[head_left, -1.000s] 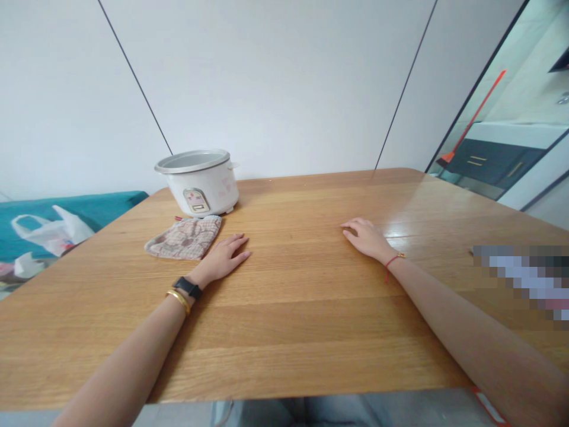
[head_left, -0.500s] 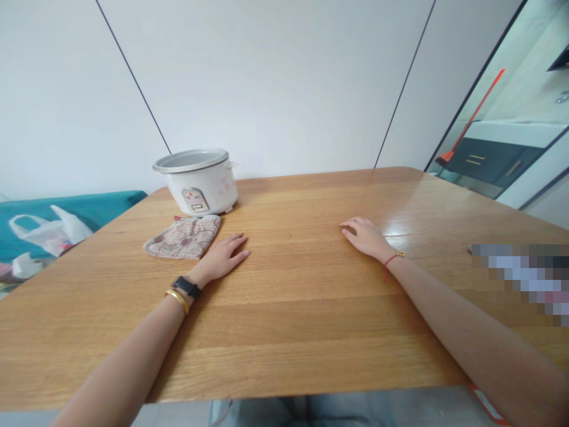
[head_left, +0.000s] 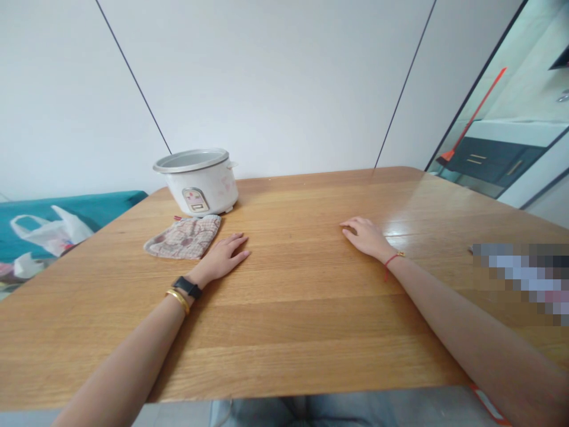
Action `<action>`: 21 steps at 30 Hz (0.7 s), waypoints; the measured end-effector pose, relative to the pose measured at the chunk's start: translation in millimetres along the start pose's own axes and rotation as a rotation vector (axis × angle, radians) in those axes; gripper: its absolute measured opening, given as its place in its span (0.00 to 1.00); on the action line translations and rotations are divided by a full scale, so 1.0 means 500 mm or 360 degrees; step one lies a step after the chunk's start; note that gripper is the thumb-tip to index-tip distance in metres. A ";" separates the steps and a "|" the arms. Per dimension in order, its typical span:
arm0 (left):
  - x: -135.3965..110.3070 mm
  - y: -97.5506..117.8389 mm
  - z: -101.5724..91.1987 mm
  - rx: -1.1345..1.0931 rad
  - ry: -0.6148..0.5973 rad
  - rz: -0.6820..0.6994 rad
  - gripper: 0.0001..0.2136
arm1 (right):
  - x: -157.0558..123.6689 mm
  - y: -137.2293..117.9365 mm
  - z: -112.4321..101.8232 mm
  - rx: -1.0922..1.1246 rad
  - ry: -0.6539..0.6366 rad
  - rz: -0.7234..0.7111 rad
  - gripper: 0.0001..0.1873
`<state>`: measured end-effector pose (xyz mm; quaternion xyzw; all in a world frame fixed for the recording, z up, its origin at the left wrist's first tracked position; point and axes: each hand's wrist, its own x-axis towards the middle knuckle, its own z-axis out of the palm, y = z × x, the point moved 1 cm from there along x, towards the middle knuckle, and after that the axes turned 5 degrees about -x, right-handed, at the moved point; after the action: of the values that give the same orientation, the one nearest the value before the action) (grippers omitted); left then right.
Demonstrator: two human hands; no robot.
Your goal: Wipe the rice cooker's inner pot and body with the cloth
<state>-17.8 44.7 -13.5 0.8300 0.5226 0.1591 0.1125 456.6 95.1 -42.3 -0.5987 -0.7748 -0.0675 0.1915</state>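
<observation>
My left hand (head_left: 223, 257) lies open on the wooden table (head_left: 284, 332), palm down, with nothing in it. Just beyond and to its left is a folded, patterned cloth (head_left: 183, 238), close to the fingers. A white rice cooker (head_left: 202, 184) without a lid stands behind the cloth; its inside bottom is hidden from here. Over to the right, my right hand (head_left: 365, 238) rests on the bare wood with its fingers apart and loosely bent, holding nothing.
A blurred-out flat item (head_left: 524, 279) lies at the table's right side. White plastic bags (head_left: 56, 234) sit on a teal seat (head_left: 115, 204) at left. A pale wall rises behind the table. An orange-handled broom (head_left: 475, 115) leans in the doorway at right.
</observation>
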 end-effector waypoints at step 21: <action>0.000 0.006 -0.004 -0.0005 -0.0018 -0.0016 0.43 | -0.001 -0.002 -0.002 0.0006 -0.0012 0.0008 0.19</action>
<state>-16.0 43.3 -10.6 0.8280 0.5260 0.1546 0.1174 456.0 94.0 -41.6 -0.6006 -0.7741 -0.0633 0.1898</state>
